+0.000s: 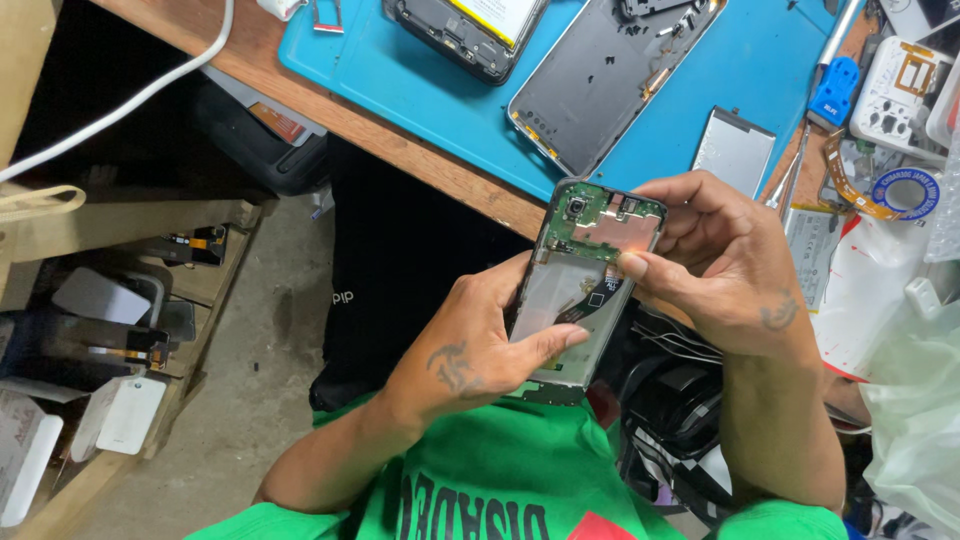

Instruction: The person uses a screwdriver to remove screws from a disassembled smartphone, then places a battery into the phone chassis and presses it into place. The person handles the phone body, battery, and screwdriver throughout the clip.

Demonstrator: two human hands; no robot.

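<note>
An opened phone [585, 285] with its back cover off sits at the centre of the view, held in the air between both hands, just off the near edge of the bench [400, 150]. Its green circuit board and camera module point toward twelve o'clock, and the pale lower half of the frame runs down toward six.

The left hand [480, 345] comes in from seven o'clock and is curled around the phone's left edge and lower part — the thumb lies flat across the pale lower section, the other fingers wrap behind and are hidden. It is closed in a firm grip on the phone.

The right hand [725, 260] comes from four o'clock. Its fingers are bent over the phone's upper right corner, and the thumb tip presses on the copper-coloured shield beside the circuit board. It is partly closed, pinching the phone's top edge between thumb and fingers.

At twelve o'clock from the phone, a blue mat [420, 75] lies on the bench and carries a grey back cover [600, 85] and a second opened phone [470, 30]. A silvery battery [733, 148] lies at one o'clock, near the right hand. A blue-handled tool [833, 85] rests further out at two o'clock — well apart from both hands.
</note>
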